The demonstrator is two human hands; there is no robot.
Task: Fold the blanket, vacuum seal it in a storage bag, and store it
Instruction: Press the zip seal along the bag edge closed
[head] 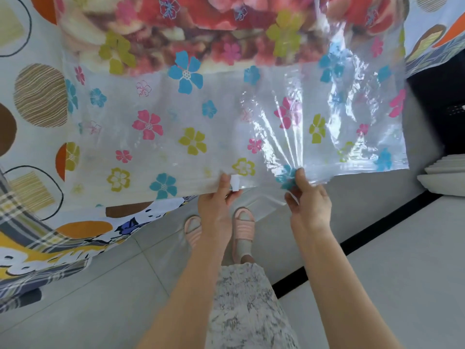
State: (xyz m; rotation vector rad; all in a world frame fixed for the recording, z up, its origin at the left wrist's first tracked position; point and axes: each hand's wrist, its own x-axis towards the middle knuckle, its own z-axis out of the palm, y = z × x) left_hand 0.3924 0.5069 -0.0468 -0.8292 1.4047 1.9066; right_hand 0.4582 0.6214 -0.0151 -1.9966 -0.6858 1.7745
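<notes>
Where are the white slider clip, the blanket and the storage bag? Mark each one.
white slider clip (234, 182), head view, on its white face.
blanket (161, 28), head view, on its red pile behind the plastic.
storage bag (176, 114), head view, on the flat flowered plastic below the blanket.

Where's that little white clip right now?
In the head view, the white clip sits mid-frame on the near edge of the storage bag, beside the thumb of the left hand; the right hand pinches the same edge to its right.
</notes>
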